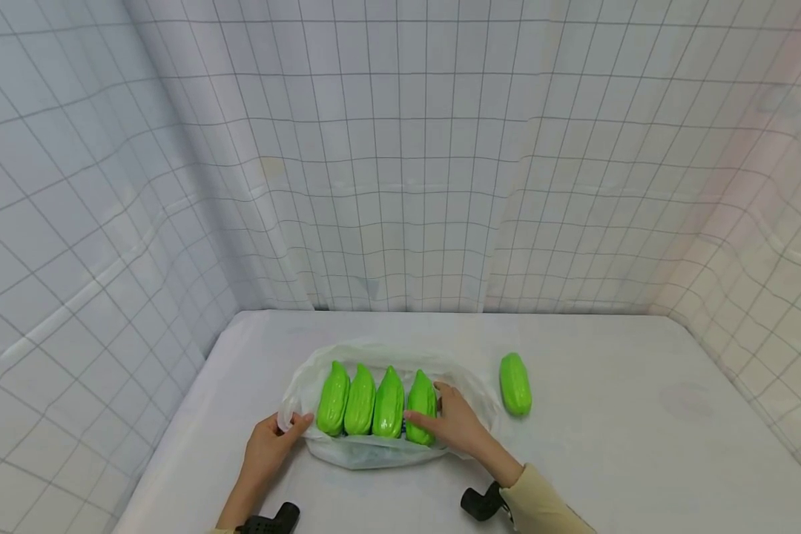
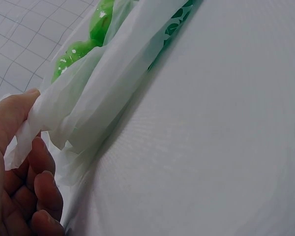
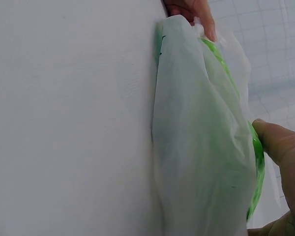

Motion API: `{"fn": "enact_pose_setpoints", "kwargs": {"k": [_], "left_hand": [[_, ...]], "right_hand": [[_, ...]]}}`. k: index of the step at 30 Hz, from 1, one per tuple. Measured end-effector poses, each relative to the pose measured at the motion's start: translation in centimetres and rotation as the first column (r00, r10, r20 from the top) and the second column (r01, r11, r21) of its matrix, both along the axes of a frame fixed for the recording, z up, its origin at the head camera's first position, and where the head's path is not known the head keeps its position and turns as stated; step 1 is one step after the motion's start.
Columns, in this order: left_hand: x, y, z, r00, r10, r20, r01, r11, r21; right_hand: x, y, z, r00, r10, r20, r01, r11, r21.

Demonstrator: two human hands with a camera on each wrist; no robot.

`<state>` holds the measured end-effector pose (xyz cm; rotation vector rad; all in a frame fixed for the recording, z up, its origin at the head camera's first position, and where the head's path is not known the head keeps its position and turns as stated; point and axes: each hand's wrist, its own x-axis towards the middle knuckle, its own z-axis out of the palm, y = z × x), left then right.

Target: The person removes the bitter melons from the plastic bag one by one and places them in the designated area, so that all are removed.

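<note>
A thin white translucent plastic bag (image 1: 367,454) lies with its mouth spread, green print showing on its side in the left wrist view. Several glossy bright green gourds (image 1: 334,399) sit side by side in it, tips pointing away. My left hand (image 1: 270,449) pinches the bag's left rim between thumb and fingers, a fold of plastic (image 2: 24,140) bunched in the grip. At the bag's right end, my right hand (image 1: 457,423) grips the rightmost gourd (image 1: 422,408), thumb on its left and fingers on its right. The bag wall hides the gourds' lower parts in the right wrist view.
Another green gourd (image 1: 515,384) lies on the white-covered table (image 1: 607,430), right of the bag. White curtains (image 1: 400,148) with a dark grid stand behind the table and along both sides. Each wrist carries a black camera mount (image 1: 482,503).
</note>
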<state>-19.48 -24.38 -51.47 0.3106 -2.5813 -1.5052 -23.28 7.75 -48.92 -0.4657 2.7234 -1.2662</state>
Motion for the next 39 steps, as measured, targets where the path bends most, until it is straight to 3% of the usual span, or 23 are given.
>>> {"fn": "enact_pose_setpoints", "kwargs": {"k": [13,29,39], "left_hand": [[-0.15,-0.02,0.02,1.0,0.002,0.013,-0.002,1.0,-0.005],[-0.3,-0.04,-0.42,1.0,0.001,0.009,-0.001,1.0,0.025],[-0.23,-0.12,-0.31,1.0,-0.004,0.004,0.004,1.0,0.017]], "right_hand": [[-0.12,-0.27,0.15,1.0,0.022,0.0,-0.022,1.0,0.003],[-0.15,-0.01,0.18,0.998,-0.026,0.053,0.026,1.0,-0.005],[-0.19,0.23,-0.06,0.998,-0.036,0.061,0.041,0.996,-0.082]]}}
